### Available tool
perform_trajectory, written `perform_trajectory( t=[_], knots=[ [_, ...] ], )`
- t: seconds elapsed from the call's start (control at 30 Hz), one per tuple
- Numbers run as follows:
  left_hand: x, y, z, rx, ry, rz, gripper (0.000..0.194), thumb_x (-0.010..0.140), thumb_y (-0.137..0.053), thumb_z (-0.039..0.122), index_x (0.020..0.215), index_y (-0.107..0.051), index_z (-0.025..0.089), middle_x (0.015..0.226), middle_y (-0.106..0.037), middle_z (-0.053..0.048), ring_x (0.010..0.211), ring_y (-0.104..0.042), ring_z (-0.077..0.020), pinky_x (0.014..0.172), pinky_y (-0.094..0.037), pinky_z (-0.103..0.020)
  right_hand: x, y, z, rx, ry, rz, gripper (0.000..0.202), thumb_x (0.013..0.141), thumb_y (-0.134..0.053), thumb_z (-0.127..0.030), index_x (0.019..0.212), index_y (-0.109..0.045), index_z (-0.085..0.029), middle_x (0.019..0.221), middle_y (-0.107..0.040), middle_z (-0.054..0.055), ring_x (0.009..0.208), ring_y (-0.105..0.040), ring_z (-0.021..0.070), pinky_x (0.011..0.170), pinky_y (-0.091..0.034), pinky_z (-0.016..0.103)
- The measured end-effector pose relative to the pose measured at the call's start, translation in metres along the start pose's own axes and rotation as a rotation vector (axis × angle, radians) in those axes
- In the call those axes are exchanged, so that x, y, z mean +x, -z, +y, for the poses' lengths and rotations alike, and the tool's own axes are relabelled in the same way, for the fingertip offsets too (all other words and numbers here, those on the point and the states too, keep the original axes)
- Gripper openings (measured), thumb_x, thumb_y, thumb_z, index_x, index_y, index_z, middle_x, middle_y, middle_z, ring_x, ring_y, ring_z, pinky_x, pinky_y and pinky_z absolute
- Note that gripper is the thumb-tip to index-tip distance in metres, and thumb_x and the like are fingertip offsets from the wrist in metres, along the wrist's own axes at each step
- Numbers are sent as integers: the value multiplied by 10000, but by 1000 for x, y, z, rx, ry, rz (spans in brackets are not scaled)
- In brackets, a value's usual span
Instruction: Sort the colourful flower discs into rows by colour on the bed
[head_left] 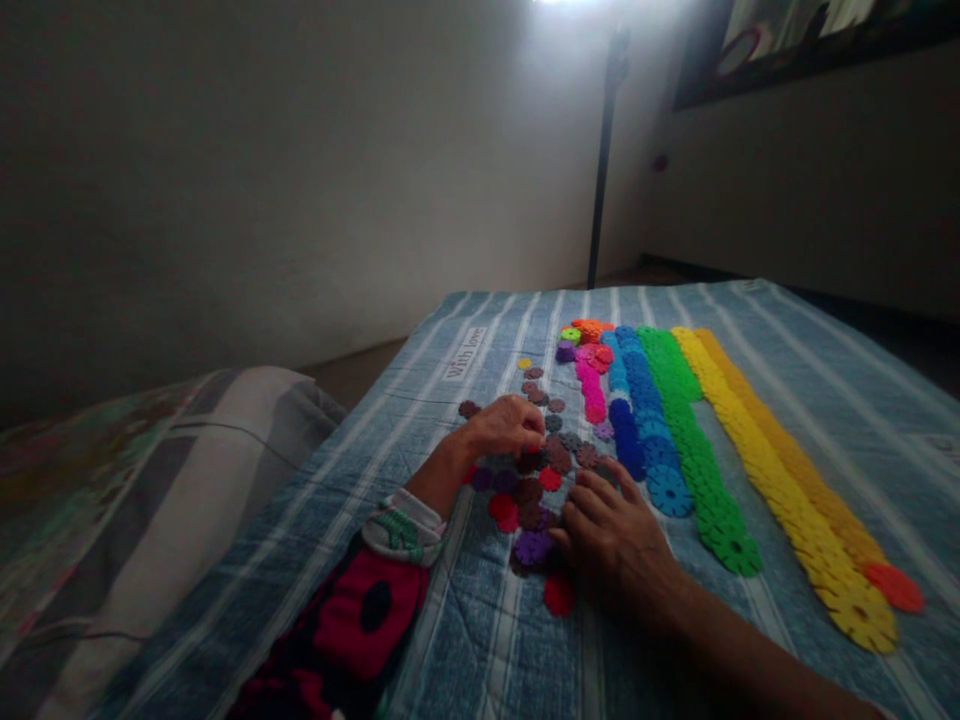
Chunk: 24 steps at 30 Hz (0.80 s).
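Note:
My left hand point(508, 425) is closed, fingers curled down over a loose pile of notched plastic discs; whatever sits between its fingertips is hidden. To the right of the pile, my right hand point(616, 525) lies palm down with fingers bent and somewhat apart, touching the discs at its edge. Between the hands are brown discs point(528, 491), a red disc point(550, 480) and purple discs point(533, 547). Another red disc point(559, 595) lies nearest me. Grey discs point(571, 441) and more brown ones spread beyond the left hand.
Overlapping rows run beside the pile: pink discs point(592, 393), blue discs point(645, 420), green discs point(694, 450), yellow discs point(787, 490) and orange-yellow discs point(802, 460). An orange-red disc point(895, 587) ends the last row. Striped blue cloth point(360, 560) lies underneath. A lamp stand point(602, 160) rises behind.

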<state>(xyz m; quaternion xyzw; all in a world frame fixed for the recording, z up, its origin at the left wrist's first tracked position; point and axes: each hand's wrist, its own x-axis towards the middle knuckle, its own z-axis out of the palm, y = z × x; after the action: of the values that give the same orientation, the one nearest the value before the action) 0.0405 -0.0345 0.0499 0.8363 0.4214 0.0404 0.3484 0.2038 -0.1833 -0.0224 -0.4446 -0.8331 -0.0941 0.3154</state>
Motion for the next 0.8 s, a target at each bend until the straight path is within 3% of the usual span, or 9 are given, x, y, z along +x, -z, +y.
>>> perform_trajectory(
  t=[0.23, 0.43, 0.6, 0.8],
  knots=[
    [-4, -4, 10, -52, 17, -250, 136, 672, -639, 224, 770, -701, 153, 605, -639, 29, 522, -585, -101, 492, -399, -181, 3, 4, 2, 23, -24, 81, 154, 914, -538, -207, 782, -618, -197, 842, -668, 45, 943, -569, 215, 1035, -315, 454],
    [-7, -8, 24, 230, -98, -131, 169, 621, -729, 231, 785, -747, 193, 672, -672, 34, 629, -578, -100, 548, -372, -172, 2, 4, 7, 30, -35, 55, 169, 889, -517, -142, 780, -629, -208, 812, -653, 39, 898, -563, 204, 1015, -322, 431],
    [-13, -11, 34, 352, -172, -142, 296, 644, -705, 205, 936, -752, 207, 894, -737, -20, 794, -635, -151, 684, -437, -200, 0, 7, 12, 26, -79, 73, 158, 868, -527, -122, 848, -655, -213, 850, -670, 41, 916, -562, 216, 1006, -302, 441],
    [-17, -18, 45, 501, -134, -115, 304, 629, -686, 163, 923, -747, 209, 876, -737, -48, 807, -648, -187, 688, -448, -233, 0, 7, 15, 12, -116, 83, 180, 861, -519, -104, 812, -648, -221, 854, -675, 37, 892, -557, 211, 994, -298, 422]
  ],
)
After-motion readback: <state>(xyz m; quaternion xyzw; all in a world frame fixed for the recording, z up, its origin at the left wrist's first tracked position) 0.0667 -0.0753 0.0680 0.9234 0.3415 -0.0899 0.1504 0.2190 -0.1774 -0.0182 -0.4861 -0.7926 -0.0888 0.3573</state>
